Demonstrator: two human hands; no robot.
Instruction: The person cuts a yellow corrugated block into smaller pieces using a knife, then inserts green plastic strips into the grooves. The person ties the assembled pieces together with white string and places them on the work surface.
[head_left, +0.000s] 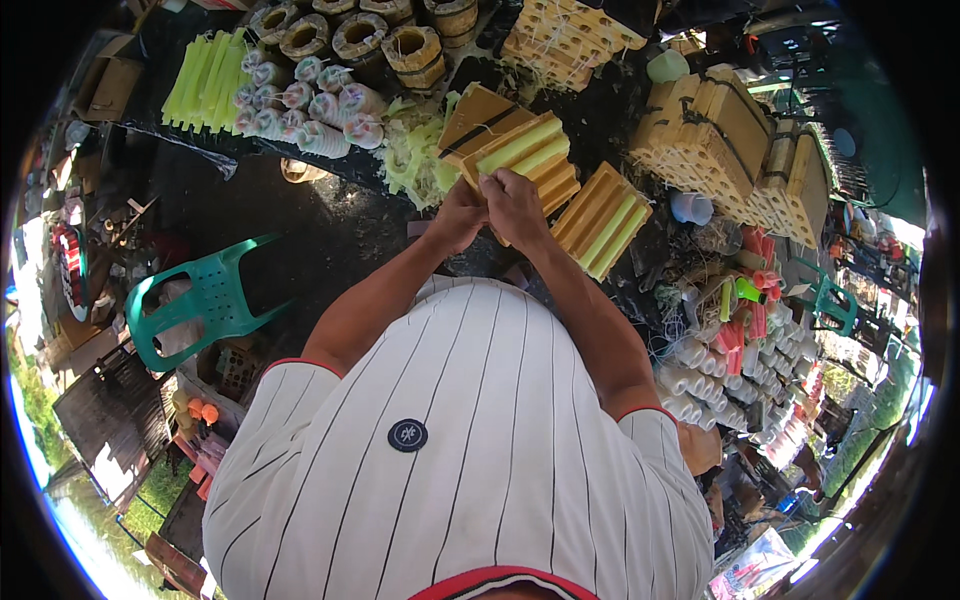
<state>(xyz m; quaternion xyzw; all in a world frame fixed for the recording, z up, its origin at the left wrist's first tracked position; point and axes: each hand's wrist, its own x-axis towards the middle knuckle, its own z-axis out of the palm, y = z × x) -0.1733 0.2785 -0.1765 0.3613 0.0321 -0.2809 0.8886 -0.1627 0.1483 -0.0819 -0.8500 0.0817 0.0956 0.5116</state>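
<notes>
- Grooved block (555,187): on the tabletop (610,120) just ahead of the person, slanting; yellow-brown, likely wood, with long parallel channels.
- Pale green sticks (522,147): lying in its channels, smooth and perhaps waxy; the channels seem to keep them straight and parallel.
- Left hand (460,217) and right hand (517,205): together at its near left corner, fingers bent inward, perhaps steadying it; whether they clasp the edge or something small, I cannot tell.
- Second block (585,207): just right, channels upward, which leaves its green stick (615,235) exposed.
- Strapped block (475,108): just behind, flat-faced, black band probably binding it.
- Shavings (415,150): left, thin, crumpled, pale green.
- Wrapped rolls (310,105): farther left, shiny, bunched.
</notes>
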